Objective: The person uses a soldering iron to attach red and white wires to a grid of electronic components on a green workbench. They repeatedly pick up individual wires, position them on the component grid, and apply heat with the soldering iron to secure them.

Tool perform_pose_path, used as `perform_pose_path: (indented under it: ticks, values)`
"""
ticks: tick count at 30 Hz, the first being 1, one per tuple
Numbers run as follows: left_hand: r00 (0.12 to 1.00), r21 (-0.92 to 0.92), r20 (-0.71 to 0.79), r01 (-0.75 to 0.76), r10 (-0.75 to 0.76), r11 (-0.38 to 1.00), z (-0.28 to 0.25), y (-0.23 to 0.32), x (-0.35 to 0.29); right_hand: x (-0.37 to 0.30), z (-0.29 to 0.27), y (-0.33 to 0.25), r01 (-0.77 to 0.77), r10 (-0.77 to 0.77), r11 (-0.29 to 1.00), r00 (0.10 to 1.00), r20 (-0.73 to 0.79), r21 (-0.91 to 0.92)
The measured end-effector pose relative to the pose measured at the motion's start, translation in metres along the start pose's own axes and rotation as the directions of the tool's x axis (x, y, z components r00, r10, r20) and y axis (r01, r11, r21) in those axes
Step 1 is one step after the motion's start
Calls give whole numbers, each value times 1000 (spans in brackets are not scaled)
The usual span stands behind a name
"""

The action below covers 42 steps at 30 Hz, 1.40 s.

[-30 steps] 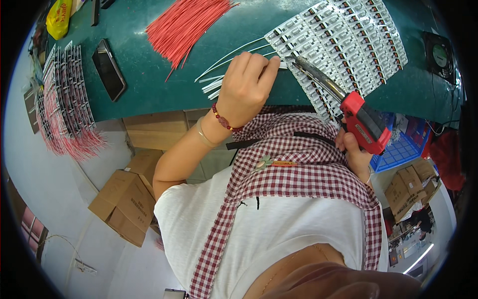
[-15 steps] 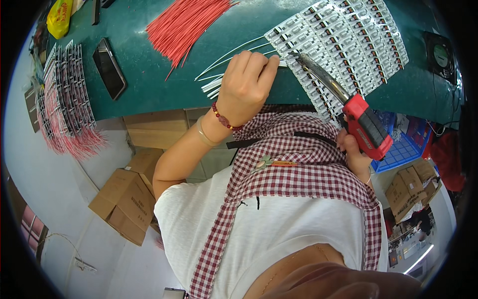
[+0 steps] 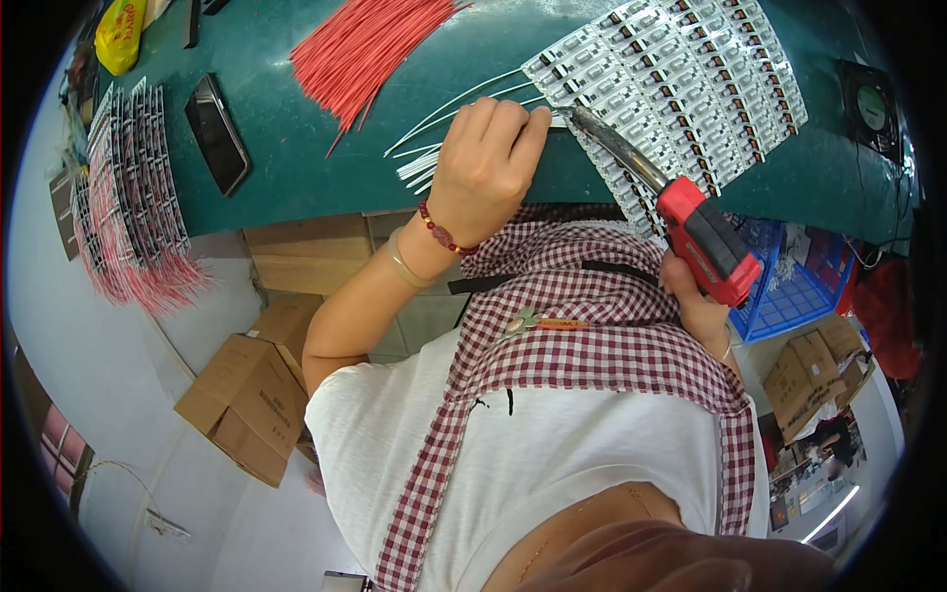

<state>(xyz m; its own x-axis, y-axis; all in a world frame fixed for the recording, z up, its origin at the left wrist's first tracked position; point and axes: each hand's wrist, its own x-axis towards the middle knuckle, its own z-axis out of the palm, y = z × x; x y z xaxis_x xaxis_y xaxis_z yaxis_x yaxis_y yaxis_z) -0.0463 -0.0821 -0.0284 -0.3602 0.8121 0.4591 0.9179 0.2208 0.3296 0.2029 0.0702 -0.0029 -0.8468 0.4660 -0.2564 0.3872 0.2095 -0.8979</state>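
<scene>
My left hand (image 3: 490,163) is closed on white wires (image 3: 421,168), whose loose ends stick out to its left. The fingertips are turned away, so how many wires they pinch is hidden. Gripped by its handle in my right hand (image 3: 698,304) is a red and black soldering gun (image 3: 708,242). Its long dark metal tip points up and left, close beside my left fingers at the edge of a panel of small circuit boards (image 3: 681,84). Whether the tip touches a board or a wire, I cannot tell.
Red wires (image 3: 370,54) lie bundled on the green table (image 3: 266,148). Left of them are a phone (image 3: 217,135), a yellow bag (image 3: 118,39) and wired board panels (image 3: 133,187). A small fan (image 3: 873,109) stands far right, above a blue basket (image 3: 789,301). Cardboard boxes (image 3: 247,405) stand below.
The soldering gun has moved left and slightly up with my right hand, bringing its tip from over the boards to beside my left fingers. My left hand has barely shifted.
</scene>
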Motion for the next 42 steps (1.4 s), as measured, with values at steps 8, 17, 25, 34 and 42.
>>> perform_pose_path:
  ticks: [8, 17, 25, 34, 42]
  values:
    - [1000, -5, 6, 12, -12, 1000, 0, 1, 1, 6, -11, -21, 38, 68, 904, 970, -232, 425]
    - [1000, 3, 14, 15, -15, 1000, -1, -1, -2, 14, -42, -33, 164, -2, 867, 945, -326, 471]
    - [999, -1, -35, 8, -8, 1000, 1, -1, -1, 2, -2, -7, -131, 150, 972, 985, -90, 193]
    - [999, 10, -44, 3, -3, 1000, 4, -1, -3, 2, 2, -17, -205, 219, 972, 968, -120, 117]
    - [999, 13, -45, 21, -20, 1000, 1, -2, -7, 9, -3, -42, -31, 112, 924, 975, -192, 381]
